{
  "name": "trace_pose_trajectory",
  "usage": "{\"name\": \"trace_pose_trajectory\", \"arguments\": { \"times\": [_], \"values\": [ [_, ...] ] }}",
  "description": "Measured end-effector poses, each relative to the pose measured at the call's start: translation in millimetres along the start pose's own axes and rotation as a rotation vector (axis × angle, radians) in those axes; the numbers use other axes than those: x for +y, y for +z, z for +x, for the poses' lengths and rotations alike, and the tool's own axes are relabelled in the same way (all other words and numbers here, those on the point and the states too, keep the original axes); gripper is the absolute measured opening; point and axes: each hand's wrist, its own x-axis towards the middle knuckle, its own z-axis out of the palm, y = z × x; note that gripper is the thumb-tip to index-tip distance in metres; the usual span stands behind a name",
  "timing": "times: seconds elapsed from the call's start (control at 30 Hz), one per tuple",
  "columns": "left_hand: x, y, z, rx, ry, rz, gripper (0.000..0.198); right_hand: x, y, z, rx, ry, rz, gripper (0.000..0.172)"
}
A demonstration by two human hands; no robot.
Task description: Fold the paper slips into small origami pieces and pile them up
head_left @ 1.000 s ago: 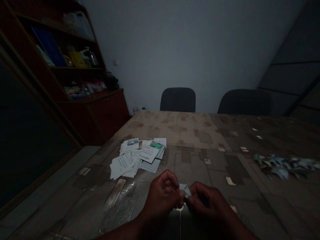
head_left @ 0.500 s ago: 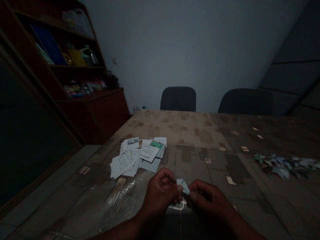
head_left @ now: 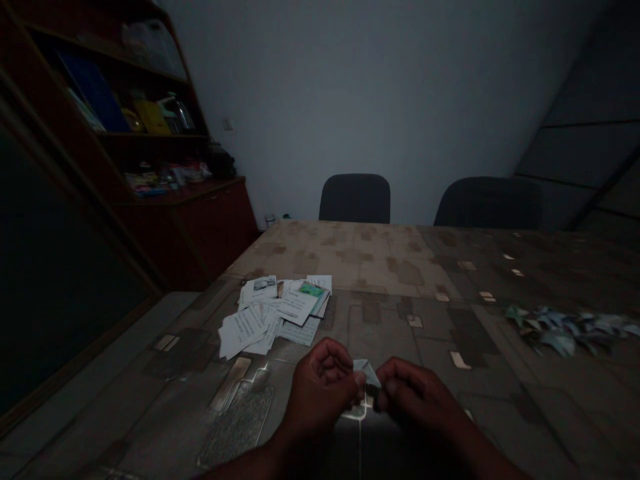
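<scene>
Left hand [head_left: 320, 387]: fingers curled toward the palm; thumb laid over the left part of the folded paper, gripping it.
Right hand [head_left: 413, 393]: thumb and index finger drawn narrow, tips meeting at the paper's right corner and pinching it; remaining fingers bent and in shadow.
Folded paper [head_left: 367, 371]: small, pale piece, roughly triangular as seen; its right edge slopes down to a corner; a thin dark line runs near the upper edge; lower left portion hidden by the thumb.
Paper position: between the two hands, over the near part of the tabletop [head_left: 380, 267]; contact with the surface cannot be told.
Loose sheets [head_left: 250, 323]: overlapping pile, beyond and to the left of the left hand; most white with print, one bearing a green picture.
Folded pieces [head_left: 565, 330]: pale, pointed group, well apart to the right of the right hand.
Tabletop pattern: brown and beige rectangles.
Chairs [head_left: 355, 199]: two dark backrests at the far edge.
</scene>
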Motion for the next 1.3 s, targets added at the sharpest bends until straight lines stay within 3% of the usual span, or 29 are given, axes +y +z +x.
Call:
{"name": "trace_pose_trajectory", "arguments": {
  "times": [0.27,0.53,0.7,1.0,1.3],
  "values": [
    [1.4,2.9,-4.0,-0.037,0.007,0.018,0.038,2.1,3.6,-0.6,0.092,-0.063,-0.130,0.028],
    [-2.1,-1.1,2.9,-0.179,-0.123,0.066,0.046,4.3,1.7,-0.1,0.116,-0.065,-0.108,0.030],
    [-7.2,-0.2,0.5,-0.119,-0.137,0.216,0.040,11.9,4.2,-0.2,0.084,-0.076,-0.096,0.028],
    [-11.1,-4.0,0.5,-0.180,-0.157,0.092,0.051,17.2,2.9,1.5,0.077,-0.086,-0.181,0.028],
    [-15.6,-4.0,-1.3,-0.154,-0.125,0.193,0.049,7.6,3.3,-2.0,0.048,-0.104,-0.205,0.040]
  ]
}}
